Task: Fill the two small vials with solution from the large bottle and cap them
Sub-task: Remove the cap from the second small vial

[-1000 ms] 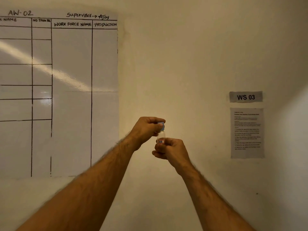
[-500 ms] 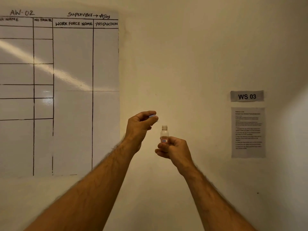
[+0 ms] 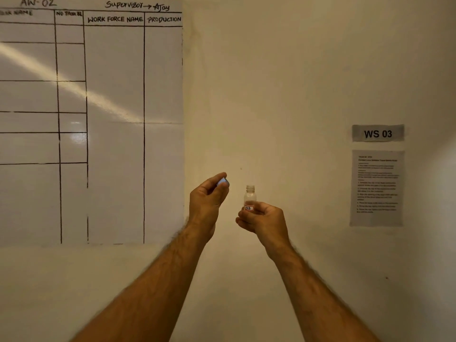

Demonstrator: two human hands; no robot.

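vial uncapped and upright, gripped low by the right hand before the wall — small blue cap pinched in the left hand, just beside, apart from its mouth

Whiteboard reads "AW-02", "WORK FORCE NAME", "PRODUCTION"; wall sign says "WS 03"; the vial label is unclear.

The left hand holds a cap up just left of the vial, apart from it; the right hand holds that vial upright. Behind them on the wall, a whiteboard hangs left, while a sign sits above a sheet at right.
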